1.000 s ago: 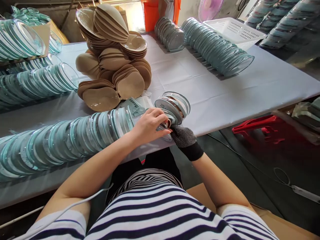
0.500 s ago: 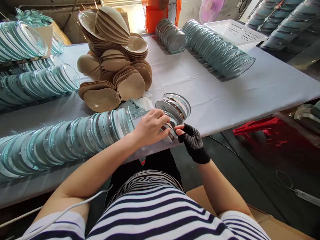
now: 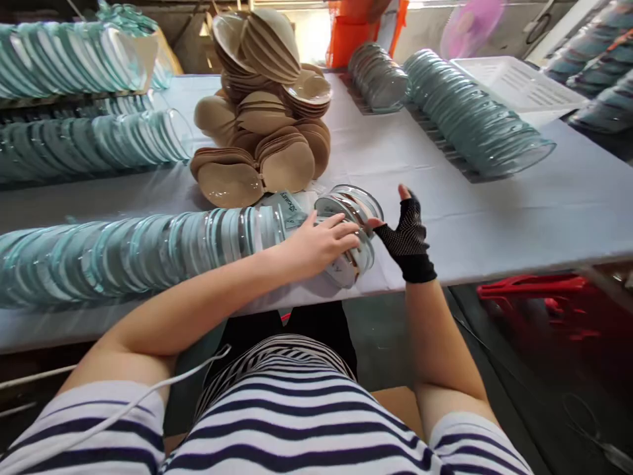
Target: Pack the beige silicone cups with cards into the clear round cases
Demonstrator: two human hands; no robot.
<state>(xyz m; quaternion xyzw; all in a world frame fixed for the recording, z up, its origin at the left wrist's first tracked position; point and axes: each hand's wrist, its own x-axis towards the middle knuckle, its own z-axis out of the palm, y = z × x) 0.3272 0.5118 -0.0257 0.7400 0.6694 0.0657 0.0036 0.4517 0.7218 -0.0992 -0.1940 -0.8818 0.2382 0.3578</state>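
Gloved right hand [image 3: 408,237] has moved up and opened, thumb and fingers spread beside the nearest cases; the white-covered counter [image 3: 475,227] carries a long row of clear round cases [image 3: 123,254], a beige bra-cup pile [image 3: 262,119] and, near its front edge, a short clear-case cluster [image 3: 364,249] under the left hand [image 3: 314,245], fingers slightly spread

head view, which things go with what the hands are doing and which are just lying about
Likely in use:
- clear cases at the left hand, with the open, gloved right hand beside them
- probably the row of cases and beige cups nearby

Apparently just about:
- pink fan
- white basket
- red plastic item
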